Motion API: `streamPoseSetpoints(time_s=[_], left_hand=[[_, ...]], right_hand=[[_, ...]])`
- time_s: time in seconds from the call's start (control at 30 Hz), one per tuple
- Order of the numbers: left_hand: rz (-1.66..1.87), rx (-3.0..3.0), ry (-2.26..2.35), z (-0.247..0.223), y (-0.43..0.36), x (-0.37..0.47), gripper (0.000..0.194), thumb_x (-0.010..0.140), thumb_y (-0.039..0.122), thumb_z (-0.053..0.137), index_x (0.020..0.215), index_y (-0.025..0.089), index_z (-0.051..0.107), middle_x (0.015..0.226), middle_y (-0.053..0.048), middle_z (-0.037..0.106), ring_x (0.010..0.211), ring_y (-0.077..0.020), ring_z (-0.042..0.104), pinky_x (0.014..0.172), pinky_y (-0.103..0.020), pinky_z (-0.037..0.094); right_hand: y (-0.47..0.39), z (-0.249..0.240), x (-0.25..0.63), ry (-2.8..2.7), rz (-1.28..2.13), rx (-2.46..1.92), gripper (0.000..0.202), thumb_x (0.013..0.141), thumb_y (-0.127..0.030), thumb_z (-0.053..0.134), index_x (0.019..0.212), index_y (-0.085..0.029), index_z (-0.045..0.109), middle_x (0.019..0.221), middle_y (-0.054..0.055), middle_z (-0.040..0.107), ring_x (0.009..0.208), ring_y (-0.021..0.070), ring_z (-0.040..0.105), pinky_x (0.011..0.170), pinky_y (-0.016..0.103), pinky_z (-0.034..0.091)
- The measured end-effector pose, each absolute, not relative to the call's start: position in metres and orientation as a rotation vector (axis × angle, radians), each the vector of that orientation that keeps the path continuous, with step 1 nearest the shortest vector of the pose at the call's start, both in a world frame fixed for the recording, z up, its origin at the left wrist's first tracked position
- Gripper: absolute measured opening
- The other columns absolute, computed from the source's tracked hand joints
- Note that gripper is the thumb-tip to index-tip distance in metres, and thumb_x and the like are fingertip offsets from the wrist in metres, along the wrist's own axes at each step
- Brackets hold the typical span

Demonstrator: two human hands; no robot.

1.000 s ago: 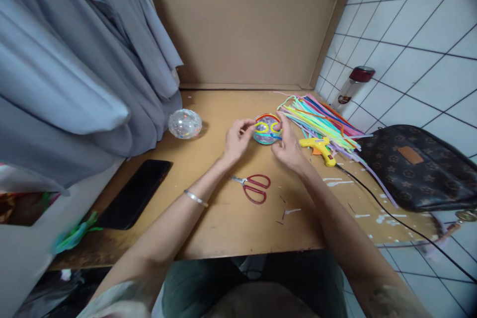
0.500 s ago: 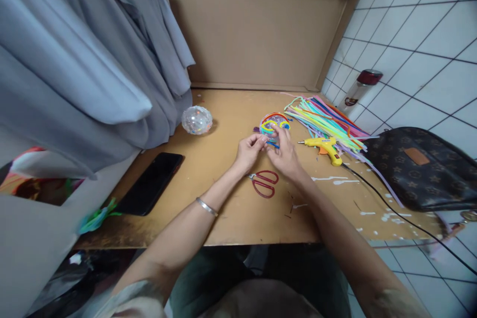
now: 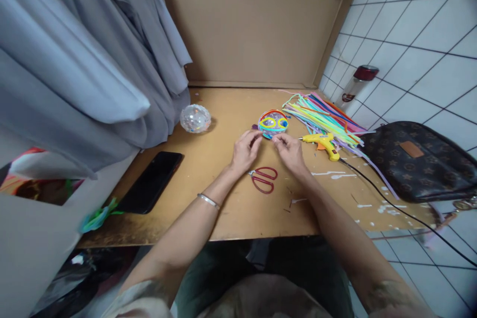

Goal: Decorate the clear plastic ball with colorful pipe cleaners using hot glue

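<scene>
A clear ball decorated with red, yellow and blue strips (image 3: 273,124) rests on the table. My left hand (image 3: 247,149) is at its near left side, with thumb and fingers pinched together. At its near right side my right hand (image 3: 289,151) is pinched in the same way. A small blue piece shows at the ball's lower edge between the hands; whether either hand grips it is too small to tell. Red-handled scissors (image 3: 264,180) lie on the table in front of my hands.
A second clear ball (image 3: 196,119) and a black phone (image 3: 152,182) are on the left. To the right lie a yellow glue gun (image 3: 322,144) with a cord, colourful pipe cleaners (image 3: 324,117), a dark bag (image 3: 425,159) and a bottle (image 3: 356,87). Cardboard (image 3: 246,25) stands behind.
My hands have moved apart, with the right hand shifted back from over the ball. The blue strip that was between my fingers no longer shows there, and more of the ball's front is visible.
</scene>
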State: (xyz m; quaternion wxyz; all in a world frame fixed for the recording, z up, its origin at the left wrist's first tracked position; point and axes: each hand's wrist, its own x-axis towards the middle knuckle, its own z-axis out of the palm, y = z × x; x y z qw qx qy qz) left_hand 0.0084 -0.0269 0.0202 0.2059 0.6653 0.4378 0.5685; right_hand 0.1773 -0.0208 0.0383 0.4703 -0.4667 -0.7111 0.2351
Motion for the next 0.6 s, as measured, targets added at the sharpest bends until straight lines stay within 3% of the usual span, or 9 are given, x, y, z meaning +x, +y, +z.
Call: streamPoseSetpoints(time_s=[0.2,0.4,0.6], left_hand=[[1.45,2.034,1.161,0.019,-0.027,0.01,0.017,0.093,0.025,0.057,0.089,0.019,0.072,0.088,-0.009,0.071,0.086,-0.0186,0.064,0.085,-0.03,0.05],[1.456,1.621,1.304,0.021,-0.021,0.004,0.025,0.095,0.029,0.052,0.074,0.018,0.059,0.064,0.002,0.055,0.063,-0.0125,0.051,0.067,-0.023,0.042],[1.462,1.475,1.322,0.021,-0.016,-0.002,0.027,0.093,0.032,0.054,0.069,0.019,0.054,0.06,0.004,0.049,0.057,-0.0108,0.044,0.063,-0.022,0.038]], right_hand=[[-0.018,0.04,0.175,-1.704,0.904,-1.058,0.041,0.08,-0.056,0.058,0.058,-0.021,0.053,0.05,-0.005,0.047,0.05,0.0101,0.04,0.053,0.025,0.032],[-0.014,0.046,0.186,-1.565,1.1,-1.09,0.048,0.068,-0.066,0.072,0.074,-0.019,0.065,0.052,-0.005,0.055,0.044,0.0074,0.04,0.045,0.022,0.031],[-0.011,0.047,0.194,-1.421,1.305,-1.015,0.054,0.058,-0.066,0.081,0.077,-0.018,0.065,0.059,-0.001,0.065,0.046,0.0095,0.055,0.046,0.023,0.045]])
